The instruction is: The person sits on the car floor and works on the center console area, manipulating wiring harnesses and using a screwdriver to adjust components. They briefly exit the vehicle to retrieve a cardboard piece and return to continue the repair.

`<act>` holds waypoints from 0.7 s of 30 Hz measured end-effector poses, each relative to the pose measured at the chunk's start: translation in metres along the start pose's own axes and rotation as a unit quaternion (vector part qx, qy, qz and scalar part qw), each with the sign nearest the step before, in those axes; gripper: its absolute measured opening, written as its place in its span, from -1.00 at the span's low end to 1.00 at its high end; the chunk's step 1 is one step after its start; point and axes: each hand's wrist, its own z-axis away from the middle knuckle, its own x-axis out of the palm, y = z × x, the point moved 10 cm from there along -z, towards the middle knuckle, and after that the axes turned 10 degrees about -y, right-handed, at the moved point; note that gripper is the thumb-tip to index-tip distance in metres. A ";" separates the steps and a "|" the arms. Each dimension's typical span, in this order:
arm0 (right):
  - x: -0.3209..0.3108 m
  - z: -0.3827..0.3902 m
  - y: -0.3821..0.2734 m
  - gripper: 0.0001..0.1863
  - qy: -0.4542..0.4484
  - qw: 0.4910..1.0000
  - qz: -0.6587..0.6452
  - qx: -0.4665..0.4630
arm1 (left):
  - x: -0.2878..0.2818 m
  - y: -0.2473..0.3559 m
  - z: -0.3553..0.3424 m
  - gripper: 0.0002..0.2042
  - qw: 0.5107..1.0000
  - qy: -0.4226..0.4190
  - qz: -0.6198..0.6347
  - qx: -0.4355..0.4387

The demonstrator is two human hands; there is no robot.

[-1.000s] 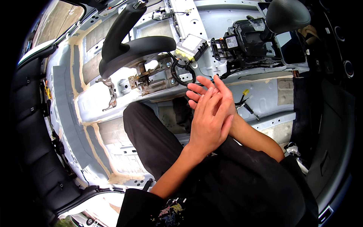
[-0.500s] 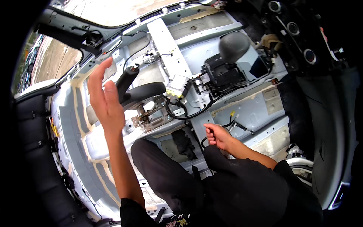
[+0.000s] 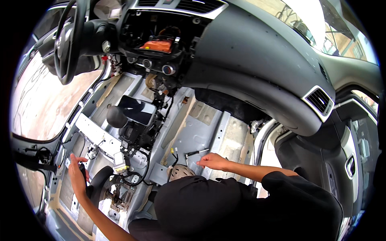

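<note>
Below, left fingers (image 3: 73, 161) round lever (image 3: 83, 171), dial (image 3: 169, 70) illegible

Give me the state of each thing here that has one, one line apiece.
Left hand: at the black lever; grip unclear.
Right hand: fingers curled; contents unclear.
Black lever: partly hidden.
Black-handled tool: lying on the floor.
Gear lever: knob on, untouched.
Dashboard opening: uncovered.
Right-side door: open.
</note>
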 end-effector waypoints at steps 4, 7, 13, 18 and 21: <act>-0.050 0.113 0.091 -0.59 0.103 0.973 -0.094 0.185 | 0.001 -0.015 -0.007 -0.32 1.000 0.003 0.019 0.019; -0.073 0.207 0.161 -0.66 0.249 0.861 -0.394 0.204 | -0.005 -0.023 -0.013 -0.34 0.999 -0.011 0.012 0.028; -0.166 0.489 0.162 -0.65 0.687 0.590 -0.424 -0.010 | -0.001 -0.032 -0.029 -0.38 0.997 -0.014 -0.024 0.076; -0.221 0.667 -0.004 -0.66 0.758 0.440 -0.324 -0.355 | -0.042 -0.029 -0.025 -0.37 0.993 0.026 -0.037 0.109; -0.218 0.792 -0.146 -0.44 0.782 0.442 -0.132 -0.419 | -0.020 -0.039 -0.034 -0.35 0.994 0.029 -0.048 0.092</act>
